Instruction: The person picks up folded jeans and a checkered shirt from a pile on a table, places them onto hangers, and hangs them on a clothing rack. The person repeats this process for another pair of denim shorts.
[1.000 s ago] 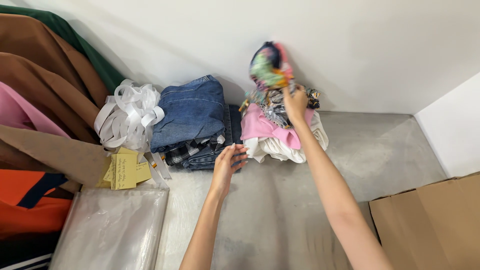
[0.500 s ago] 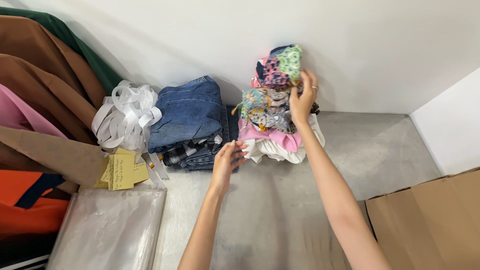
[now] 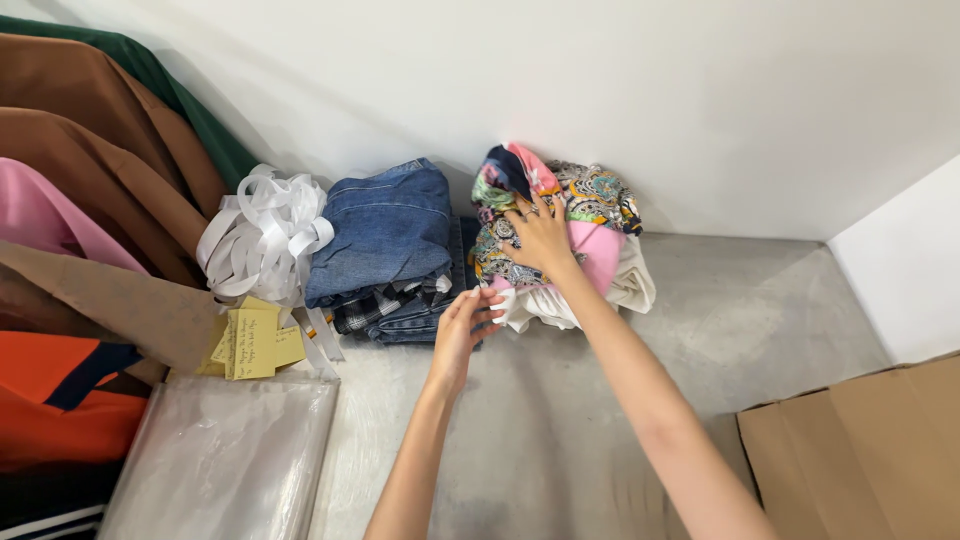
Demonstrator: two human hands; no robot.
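Note:
A stack of folded clothes point(image 3: 610, 285) sits on the grey floor by the white wall, with white and pink pieces low in it. On top lies a folded multicoloured patterned garment point(image 3: 590, 195). My right hand point(image 3: 540, 232) rests flat on that garment, fingers spread, pressing it onto the stack. My left hand point(image 3: 465, 325) is at the stack's lower left edge, fingertips touching the white cloth there. Left of the stack is a pile of folded blue jeans point(image 3: 385, 235).
A bundle of white ribbon point(image 3: 262, 232) and yellow paper notes point(image 3: 252, 340) lie left of the jeans. Brown, pink, green and orange fabrics point(image 3: 80, 200) fill the far left. A clear plastic bag point(image 3: 225, 460) lies at bottom left, a cardboard box point(image 3: 865, 450) at bottom right.
My right hand has lowered the patterned garment from the air onto the top of the stack and now lies flat on it. My left hand moved right to the stack's edge.

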